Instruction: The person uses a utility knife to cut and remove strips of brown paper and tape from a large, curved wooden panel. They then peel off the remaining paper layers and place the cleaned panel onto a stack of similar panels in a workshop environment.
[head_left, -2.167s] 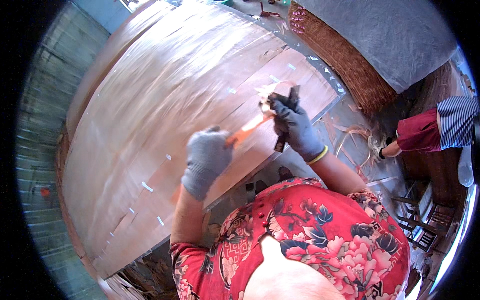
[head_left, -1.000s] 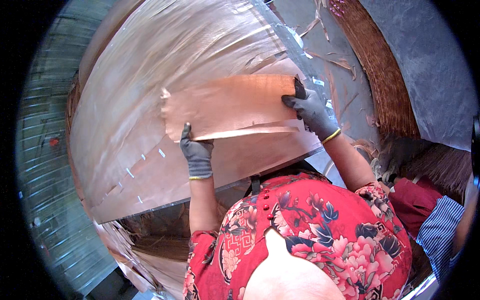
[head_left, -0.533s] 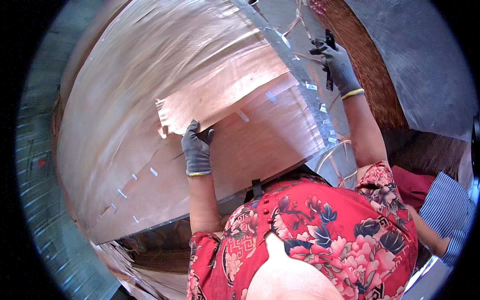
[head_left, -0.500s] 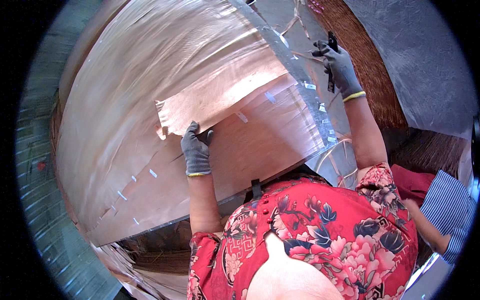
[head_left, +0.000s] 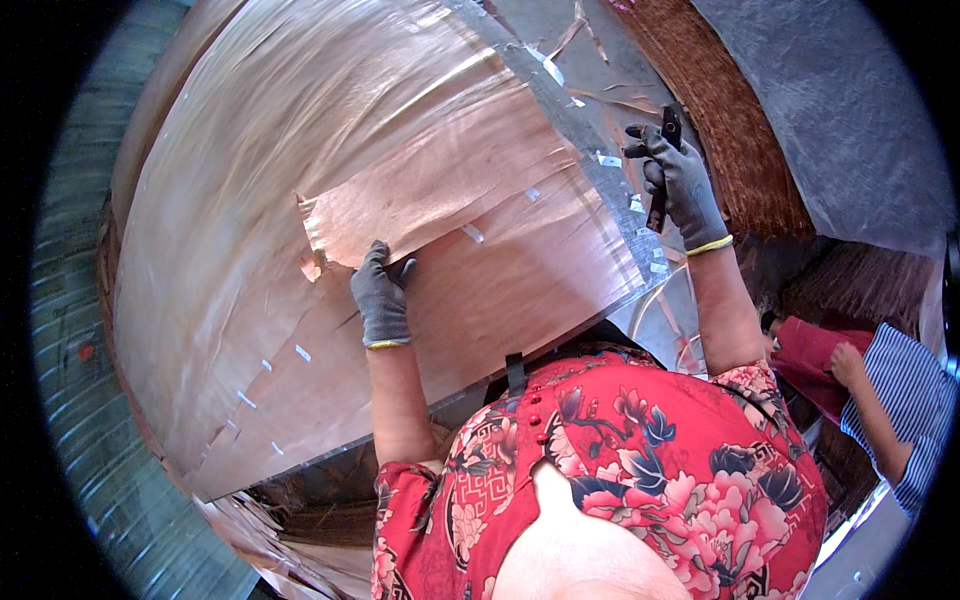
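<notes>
Centre of frame: left hand (head_left: 381, 300), grey glove with yellow cuff, lies flat on the veneer sheets, fingers together and pointing up, fingertips at the lower edge of a loose, paler veneer piece (head_left: 430, 195). Can't tell if the fingers pinch that edge or just press on it. The loose piece runs from mid-left up toward the upper right, ragged and torn at its left end, lying on top of the big veneer stack (head_left: 250, 300) that fills the left and centre of the frame. Small white tape bits are scattered over the stack, several near the lower left edge and along the right edge.

Upper right: right hand (head_left: 678, 180), same kind of glove, raised above the right edge of the stack, curled around a dark handheld tool (head_left: 665, 165) that sticks out above and below the fist. Tool type unclear. Hand is not touching the veneer.

Behind the right hand, a brown fibrous mat (head_left: 715, 110) and a grey sheet (head_left: 840, 110) run along the upper right. Lower right edge: another person's arm in a striped sleeve (head_left: 905, 390), the hand on a dark red cloth (head_left: 810, 350). Bottom centre: the wearer's red floral top.
</notes>
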